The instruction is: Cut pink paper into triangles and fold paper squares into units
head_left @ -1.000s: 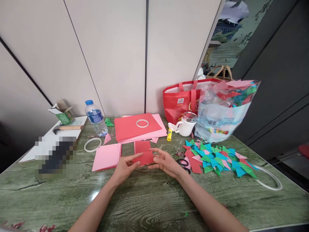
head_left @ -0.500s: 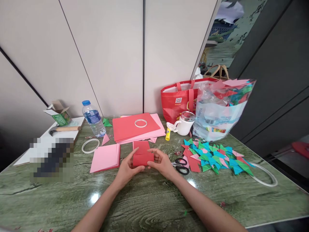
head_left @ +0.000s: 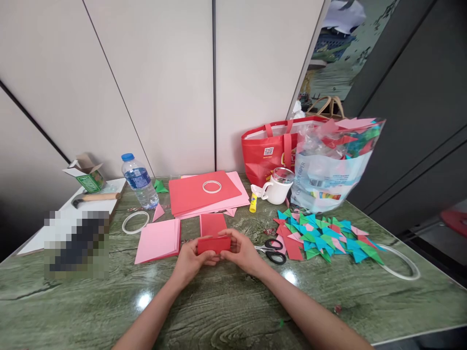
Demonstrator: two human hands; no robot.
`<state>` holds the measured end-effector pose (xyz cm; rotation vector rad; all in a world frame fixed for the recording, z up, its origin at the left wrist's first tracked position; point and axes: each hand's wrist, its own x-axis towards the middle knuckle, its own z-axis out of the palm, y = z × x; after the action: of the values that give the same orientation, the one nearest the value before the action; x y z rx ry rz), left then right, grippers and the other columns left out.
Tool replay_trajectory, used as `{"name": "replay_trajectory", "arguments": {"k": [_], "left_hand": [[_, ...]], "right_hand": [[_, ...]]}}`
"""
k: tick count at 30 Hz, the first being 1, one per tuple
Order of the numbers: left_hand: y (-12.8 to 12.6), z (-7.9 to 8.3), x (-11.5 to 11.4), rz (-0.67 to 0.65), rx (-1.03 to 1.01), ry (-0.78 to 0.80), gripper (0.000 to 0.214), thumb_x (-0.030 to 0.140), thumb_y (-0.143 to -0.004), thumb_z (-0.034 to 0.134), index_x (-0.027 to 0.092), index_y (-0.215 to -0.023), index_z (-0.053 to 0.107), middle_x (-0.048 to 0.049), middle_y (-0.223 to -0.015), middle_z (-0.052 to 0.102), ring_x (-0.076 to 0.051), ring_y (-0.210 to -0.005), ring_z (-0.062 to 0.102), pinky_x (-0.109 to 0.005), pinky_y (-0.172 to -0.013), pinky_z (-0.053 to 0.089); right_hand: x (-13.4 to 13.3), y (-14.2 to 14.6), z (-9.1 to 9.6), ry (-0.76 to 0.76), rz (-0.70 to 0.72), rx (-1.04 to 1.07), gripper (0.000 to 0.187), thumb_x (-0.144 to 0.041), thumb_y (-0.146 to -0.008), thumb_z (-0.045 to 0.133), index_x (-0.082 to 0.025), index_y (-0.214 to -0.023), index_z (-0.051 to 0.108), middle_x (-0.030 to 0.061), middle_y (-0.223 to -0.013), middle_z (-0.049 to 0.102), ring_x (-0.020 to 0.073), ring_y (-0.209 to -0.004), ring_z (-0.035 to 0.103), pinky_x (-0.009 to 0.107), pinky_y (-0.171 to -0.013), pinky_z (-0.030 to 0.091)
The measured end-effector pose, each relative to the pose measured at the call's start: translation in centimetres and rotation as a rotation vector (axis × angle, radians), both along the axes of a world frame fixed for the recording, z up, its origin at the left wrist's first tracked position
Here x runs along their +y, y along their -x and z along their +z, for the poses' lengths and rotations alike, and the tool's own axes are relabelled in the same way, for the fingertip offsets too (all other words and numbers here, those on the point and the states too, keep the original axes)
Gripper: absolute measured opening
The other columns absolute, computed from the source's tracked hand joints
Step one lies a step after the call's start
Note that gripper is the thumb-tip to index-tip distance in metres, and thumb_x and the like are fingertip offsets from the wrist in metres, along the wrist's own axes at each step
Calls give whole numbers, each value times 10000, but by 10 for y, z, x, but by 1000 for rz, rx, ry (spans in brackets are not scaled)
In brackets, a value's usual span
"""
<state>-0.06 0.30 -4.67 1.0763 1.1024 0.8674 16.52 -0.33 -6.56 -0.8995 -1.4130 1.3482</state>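
Note:
A small piece of red paper [head_left: 213,245], folded into a narrow strip, is held level between both hands just above the table. My left hand [head_left: 190,258] grips its left end with the thumb in front. On the right end, my right hand [head_left: 240,251] pinches it, thumb in front and fingers behind. Directly behind lies a stack of red paper pieces [head_left: 213,224]. Left of my hands rests a stack of pink squares [head_left: 157,239] with red sheets beneath. Black-handled scissors [head_left: 274,250] lie to the right of my right hand.
Large red sheets [head_left: 193,192] carry a white ring at the back. A water bottle [head_left: 140,181], hammer [head_left: 97,196] and tape ring [head_left: 135,222] are at left. A glue stick [head_left: 253,202], white mug [head_left: 278,187], folded paper triangles [head_left: 321,233] and filled plastic bag [head_left: 328,170] are at right.
The red paper between my hands has become narrower, its upper part folded down. My fingers have closed in along its edges, and both hands are slightly lower.

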Motion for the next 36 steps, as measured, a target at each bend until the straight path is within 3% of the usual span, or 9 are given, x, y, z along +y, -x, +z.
{"name": "replay_trajectory", "arguments": {"k": [4,9,14,20,23,28,32,36], "left_hand": [[-1,3,1,34,-5,6,443,324,-521,769,102,-865,602,-73,-687,716,-232,-650,683,-333,-630,564],[1,0,2,7,-36,-15,413,352,-555,747,113,-854,590,-85,-755,723,-243,-705,686,-348,-668,560],[6,-4,5,64,-4,-13,404,380,-555,740,112,-812,582,-92,-727,720,-244,-649,686,-349,-624,562],[7,1,6,94,-6,-21,377,382,-557,739,133,-795,584,-84,-742,722,-248,-650,687,-349,-614,561],[4,1,1,57,6,0,398,390,-543,748,113,-779,587,-92,-709,716,-249,-633,684,-339,-587,559],[2,2,-3,-40,-15,-8,418,378,-607,723,83,-881,610,-139,-813,716,-247,-694,685,-341,-636,554],[3,1,-1,-83,-143,-40,438,419,-686,653,118,-999,597,-124,-915,707,-257,-812,674,-386,-735,536],[4,0,1,-85,-84,-51,426,463,-647,664,123,-902,630,-94,-809,723,-271,-772,680,-393,-713,537]], "right_hand": [[4,-2,-1,27,-64,-39,395,-130,-636,616,-197,-1008,502,9,-829,642,136,-717,616,254,-646,480],[8,-5,-4,24,-148,-79,405,-133,-601,640,-182,-984,520,-7,-770,618,114,-664,597,246,-636,482],[13,-9,-9,17,-149,-50,363,-128,-627,565,-177,-986,530,5,-775,607,119,-696,601,263,-651,507],[15,-13,-3,-28,-253,-10,228,-211,-706,535,-179,-930,561,42,-865,612,148,-771,607,309,-711,516],[9,-5,-2,-14,-214,-40,214,-292,-759,528,-190,-942,573,40,-873,617,162,-795,603,306,-697,517],[3,4,-5,52,-117,-23,320,-290,-721,609,-199,-1014,518,-10,-706,597,129,-548,579,284,-548,518],[4,2,-2,29,-141,-5,301,-282,-722,608,-195,-997,524,-1,-728,605,136,-585,595,296,-583,530],[1,2,2,54,-116,-34,301,-304,-721,610,-207,-998,543,15,-805,601,136,-592,598,290,-548,538]]}}
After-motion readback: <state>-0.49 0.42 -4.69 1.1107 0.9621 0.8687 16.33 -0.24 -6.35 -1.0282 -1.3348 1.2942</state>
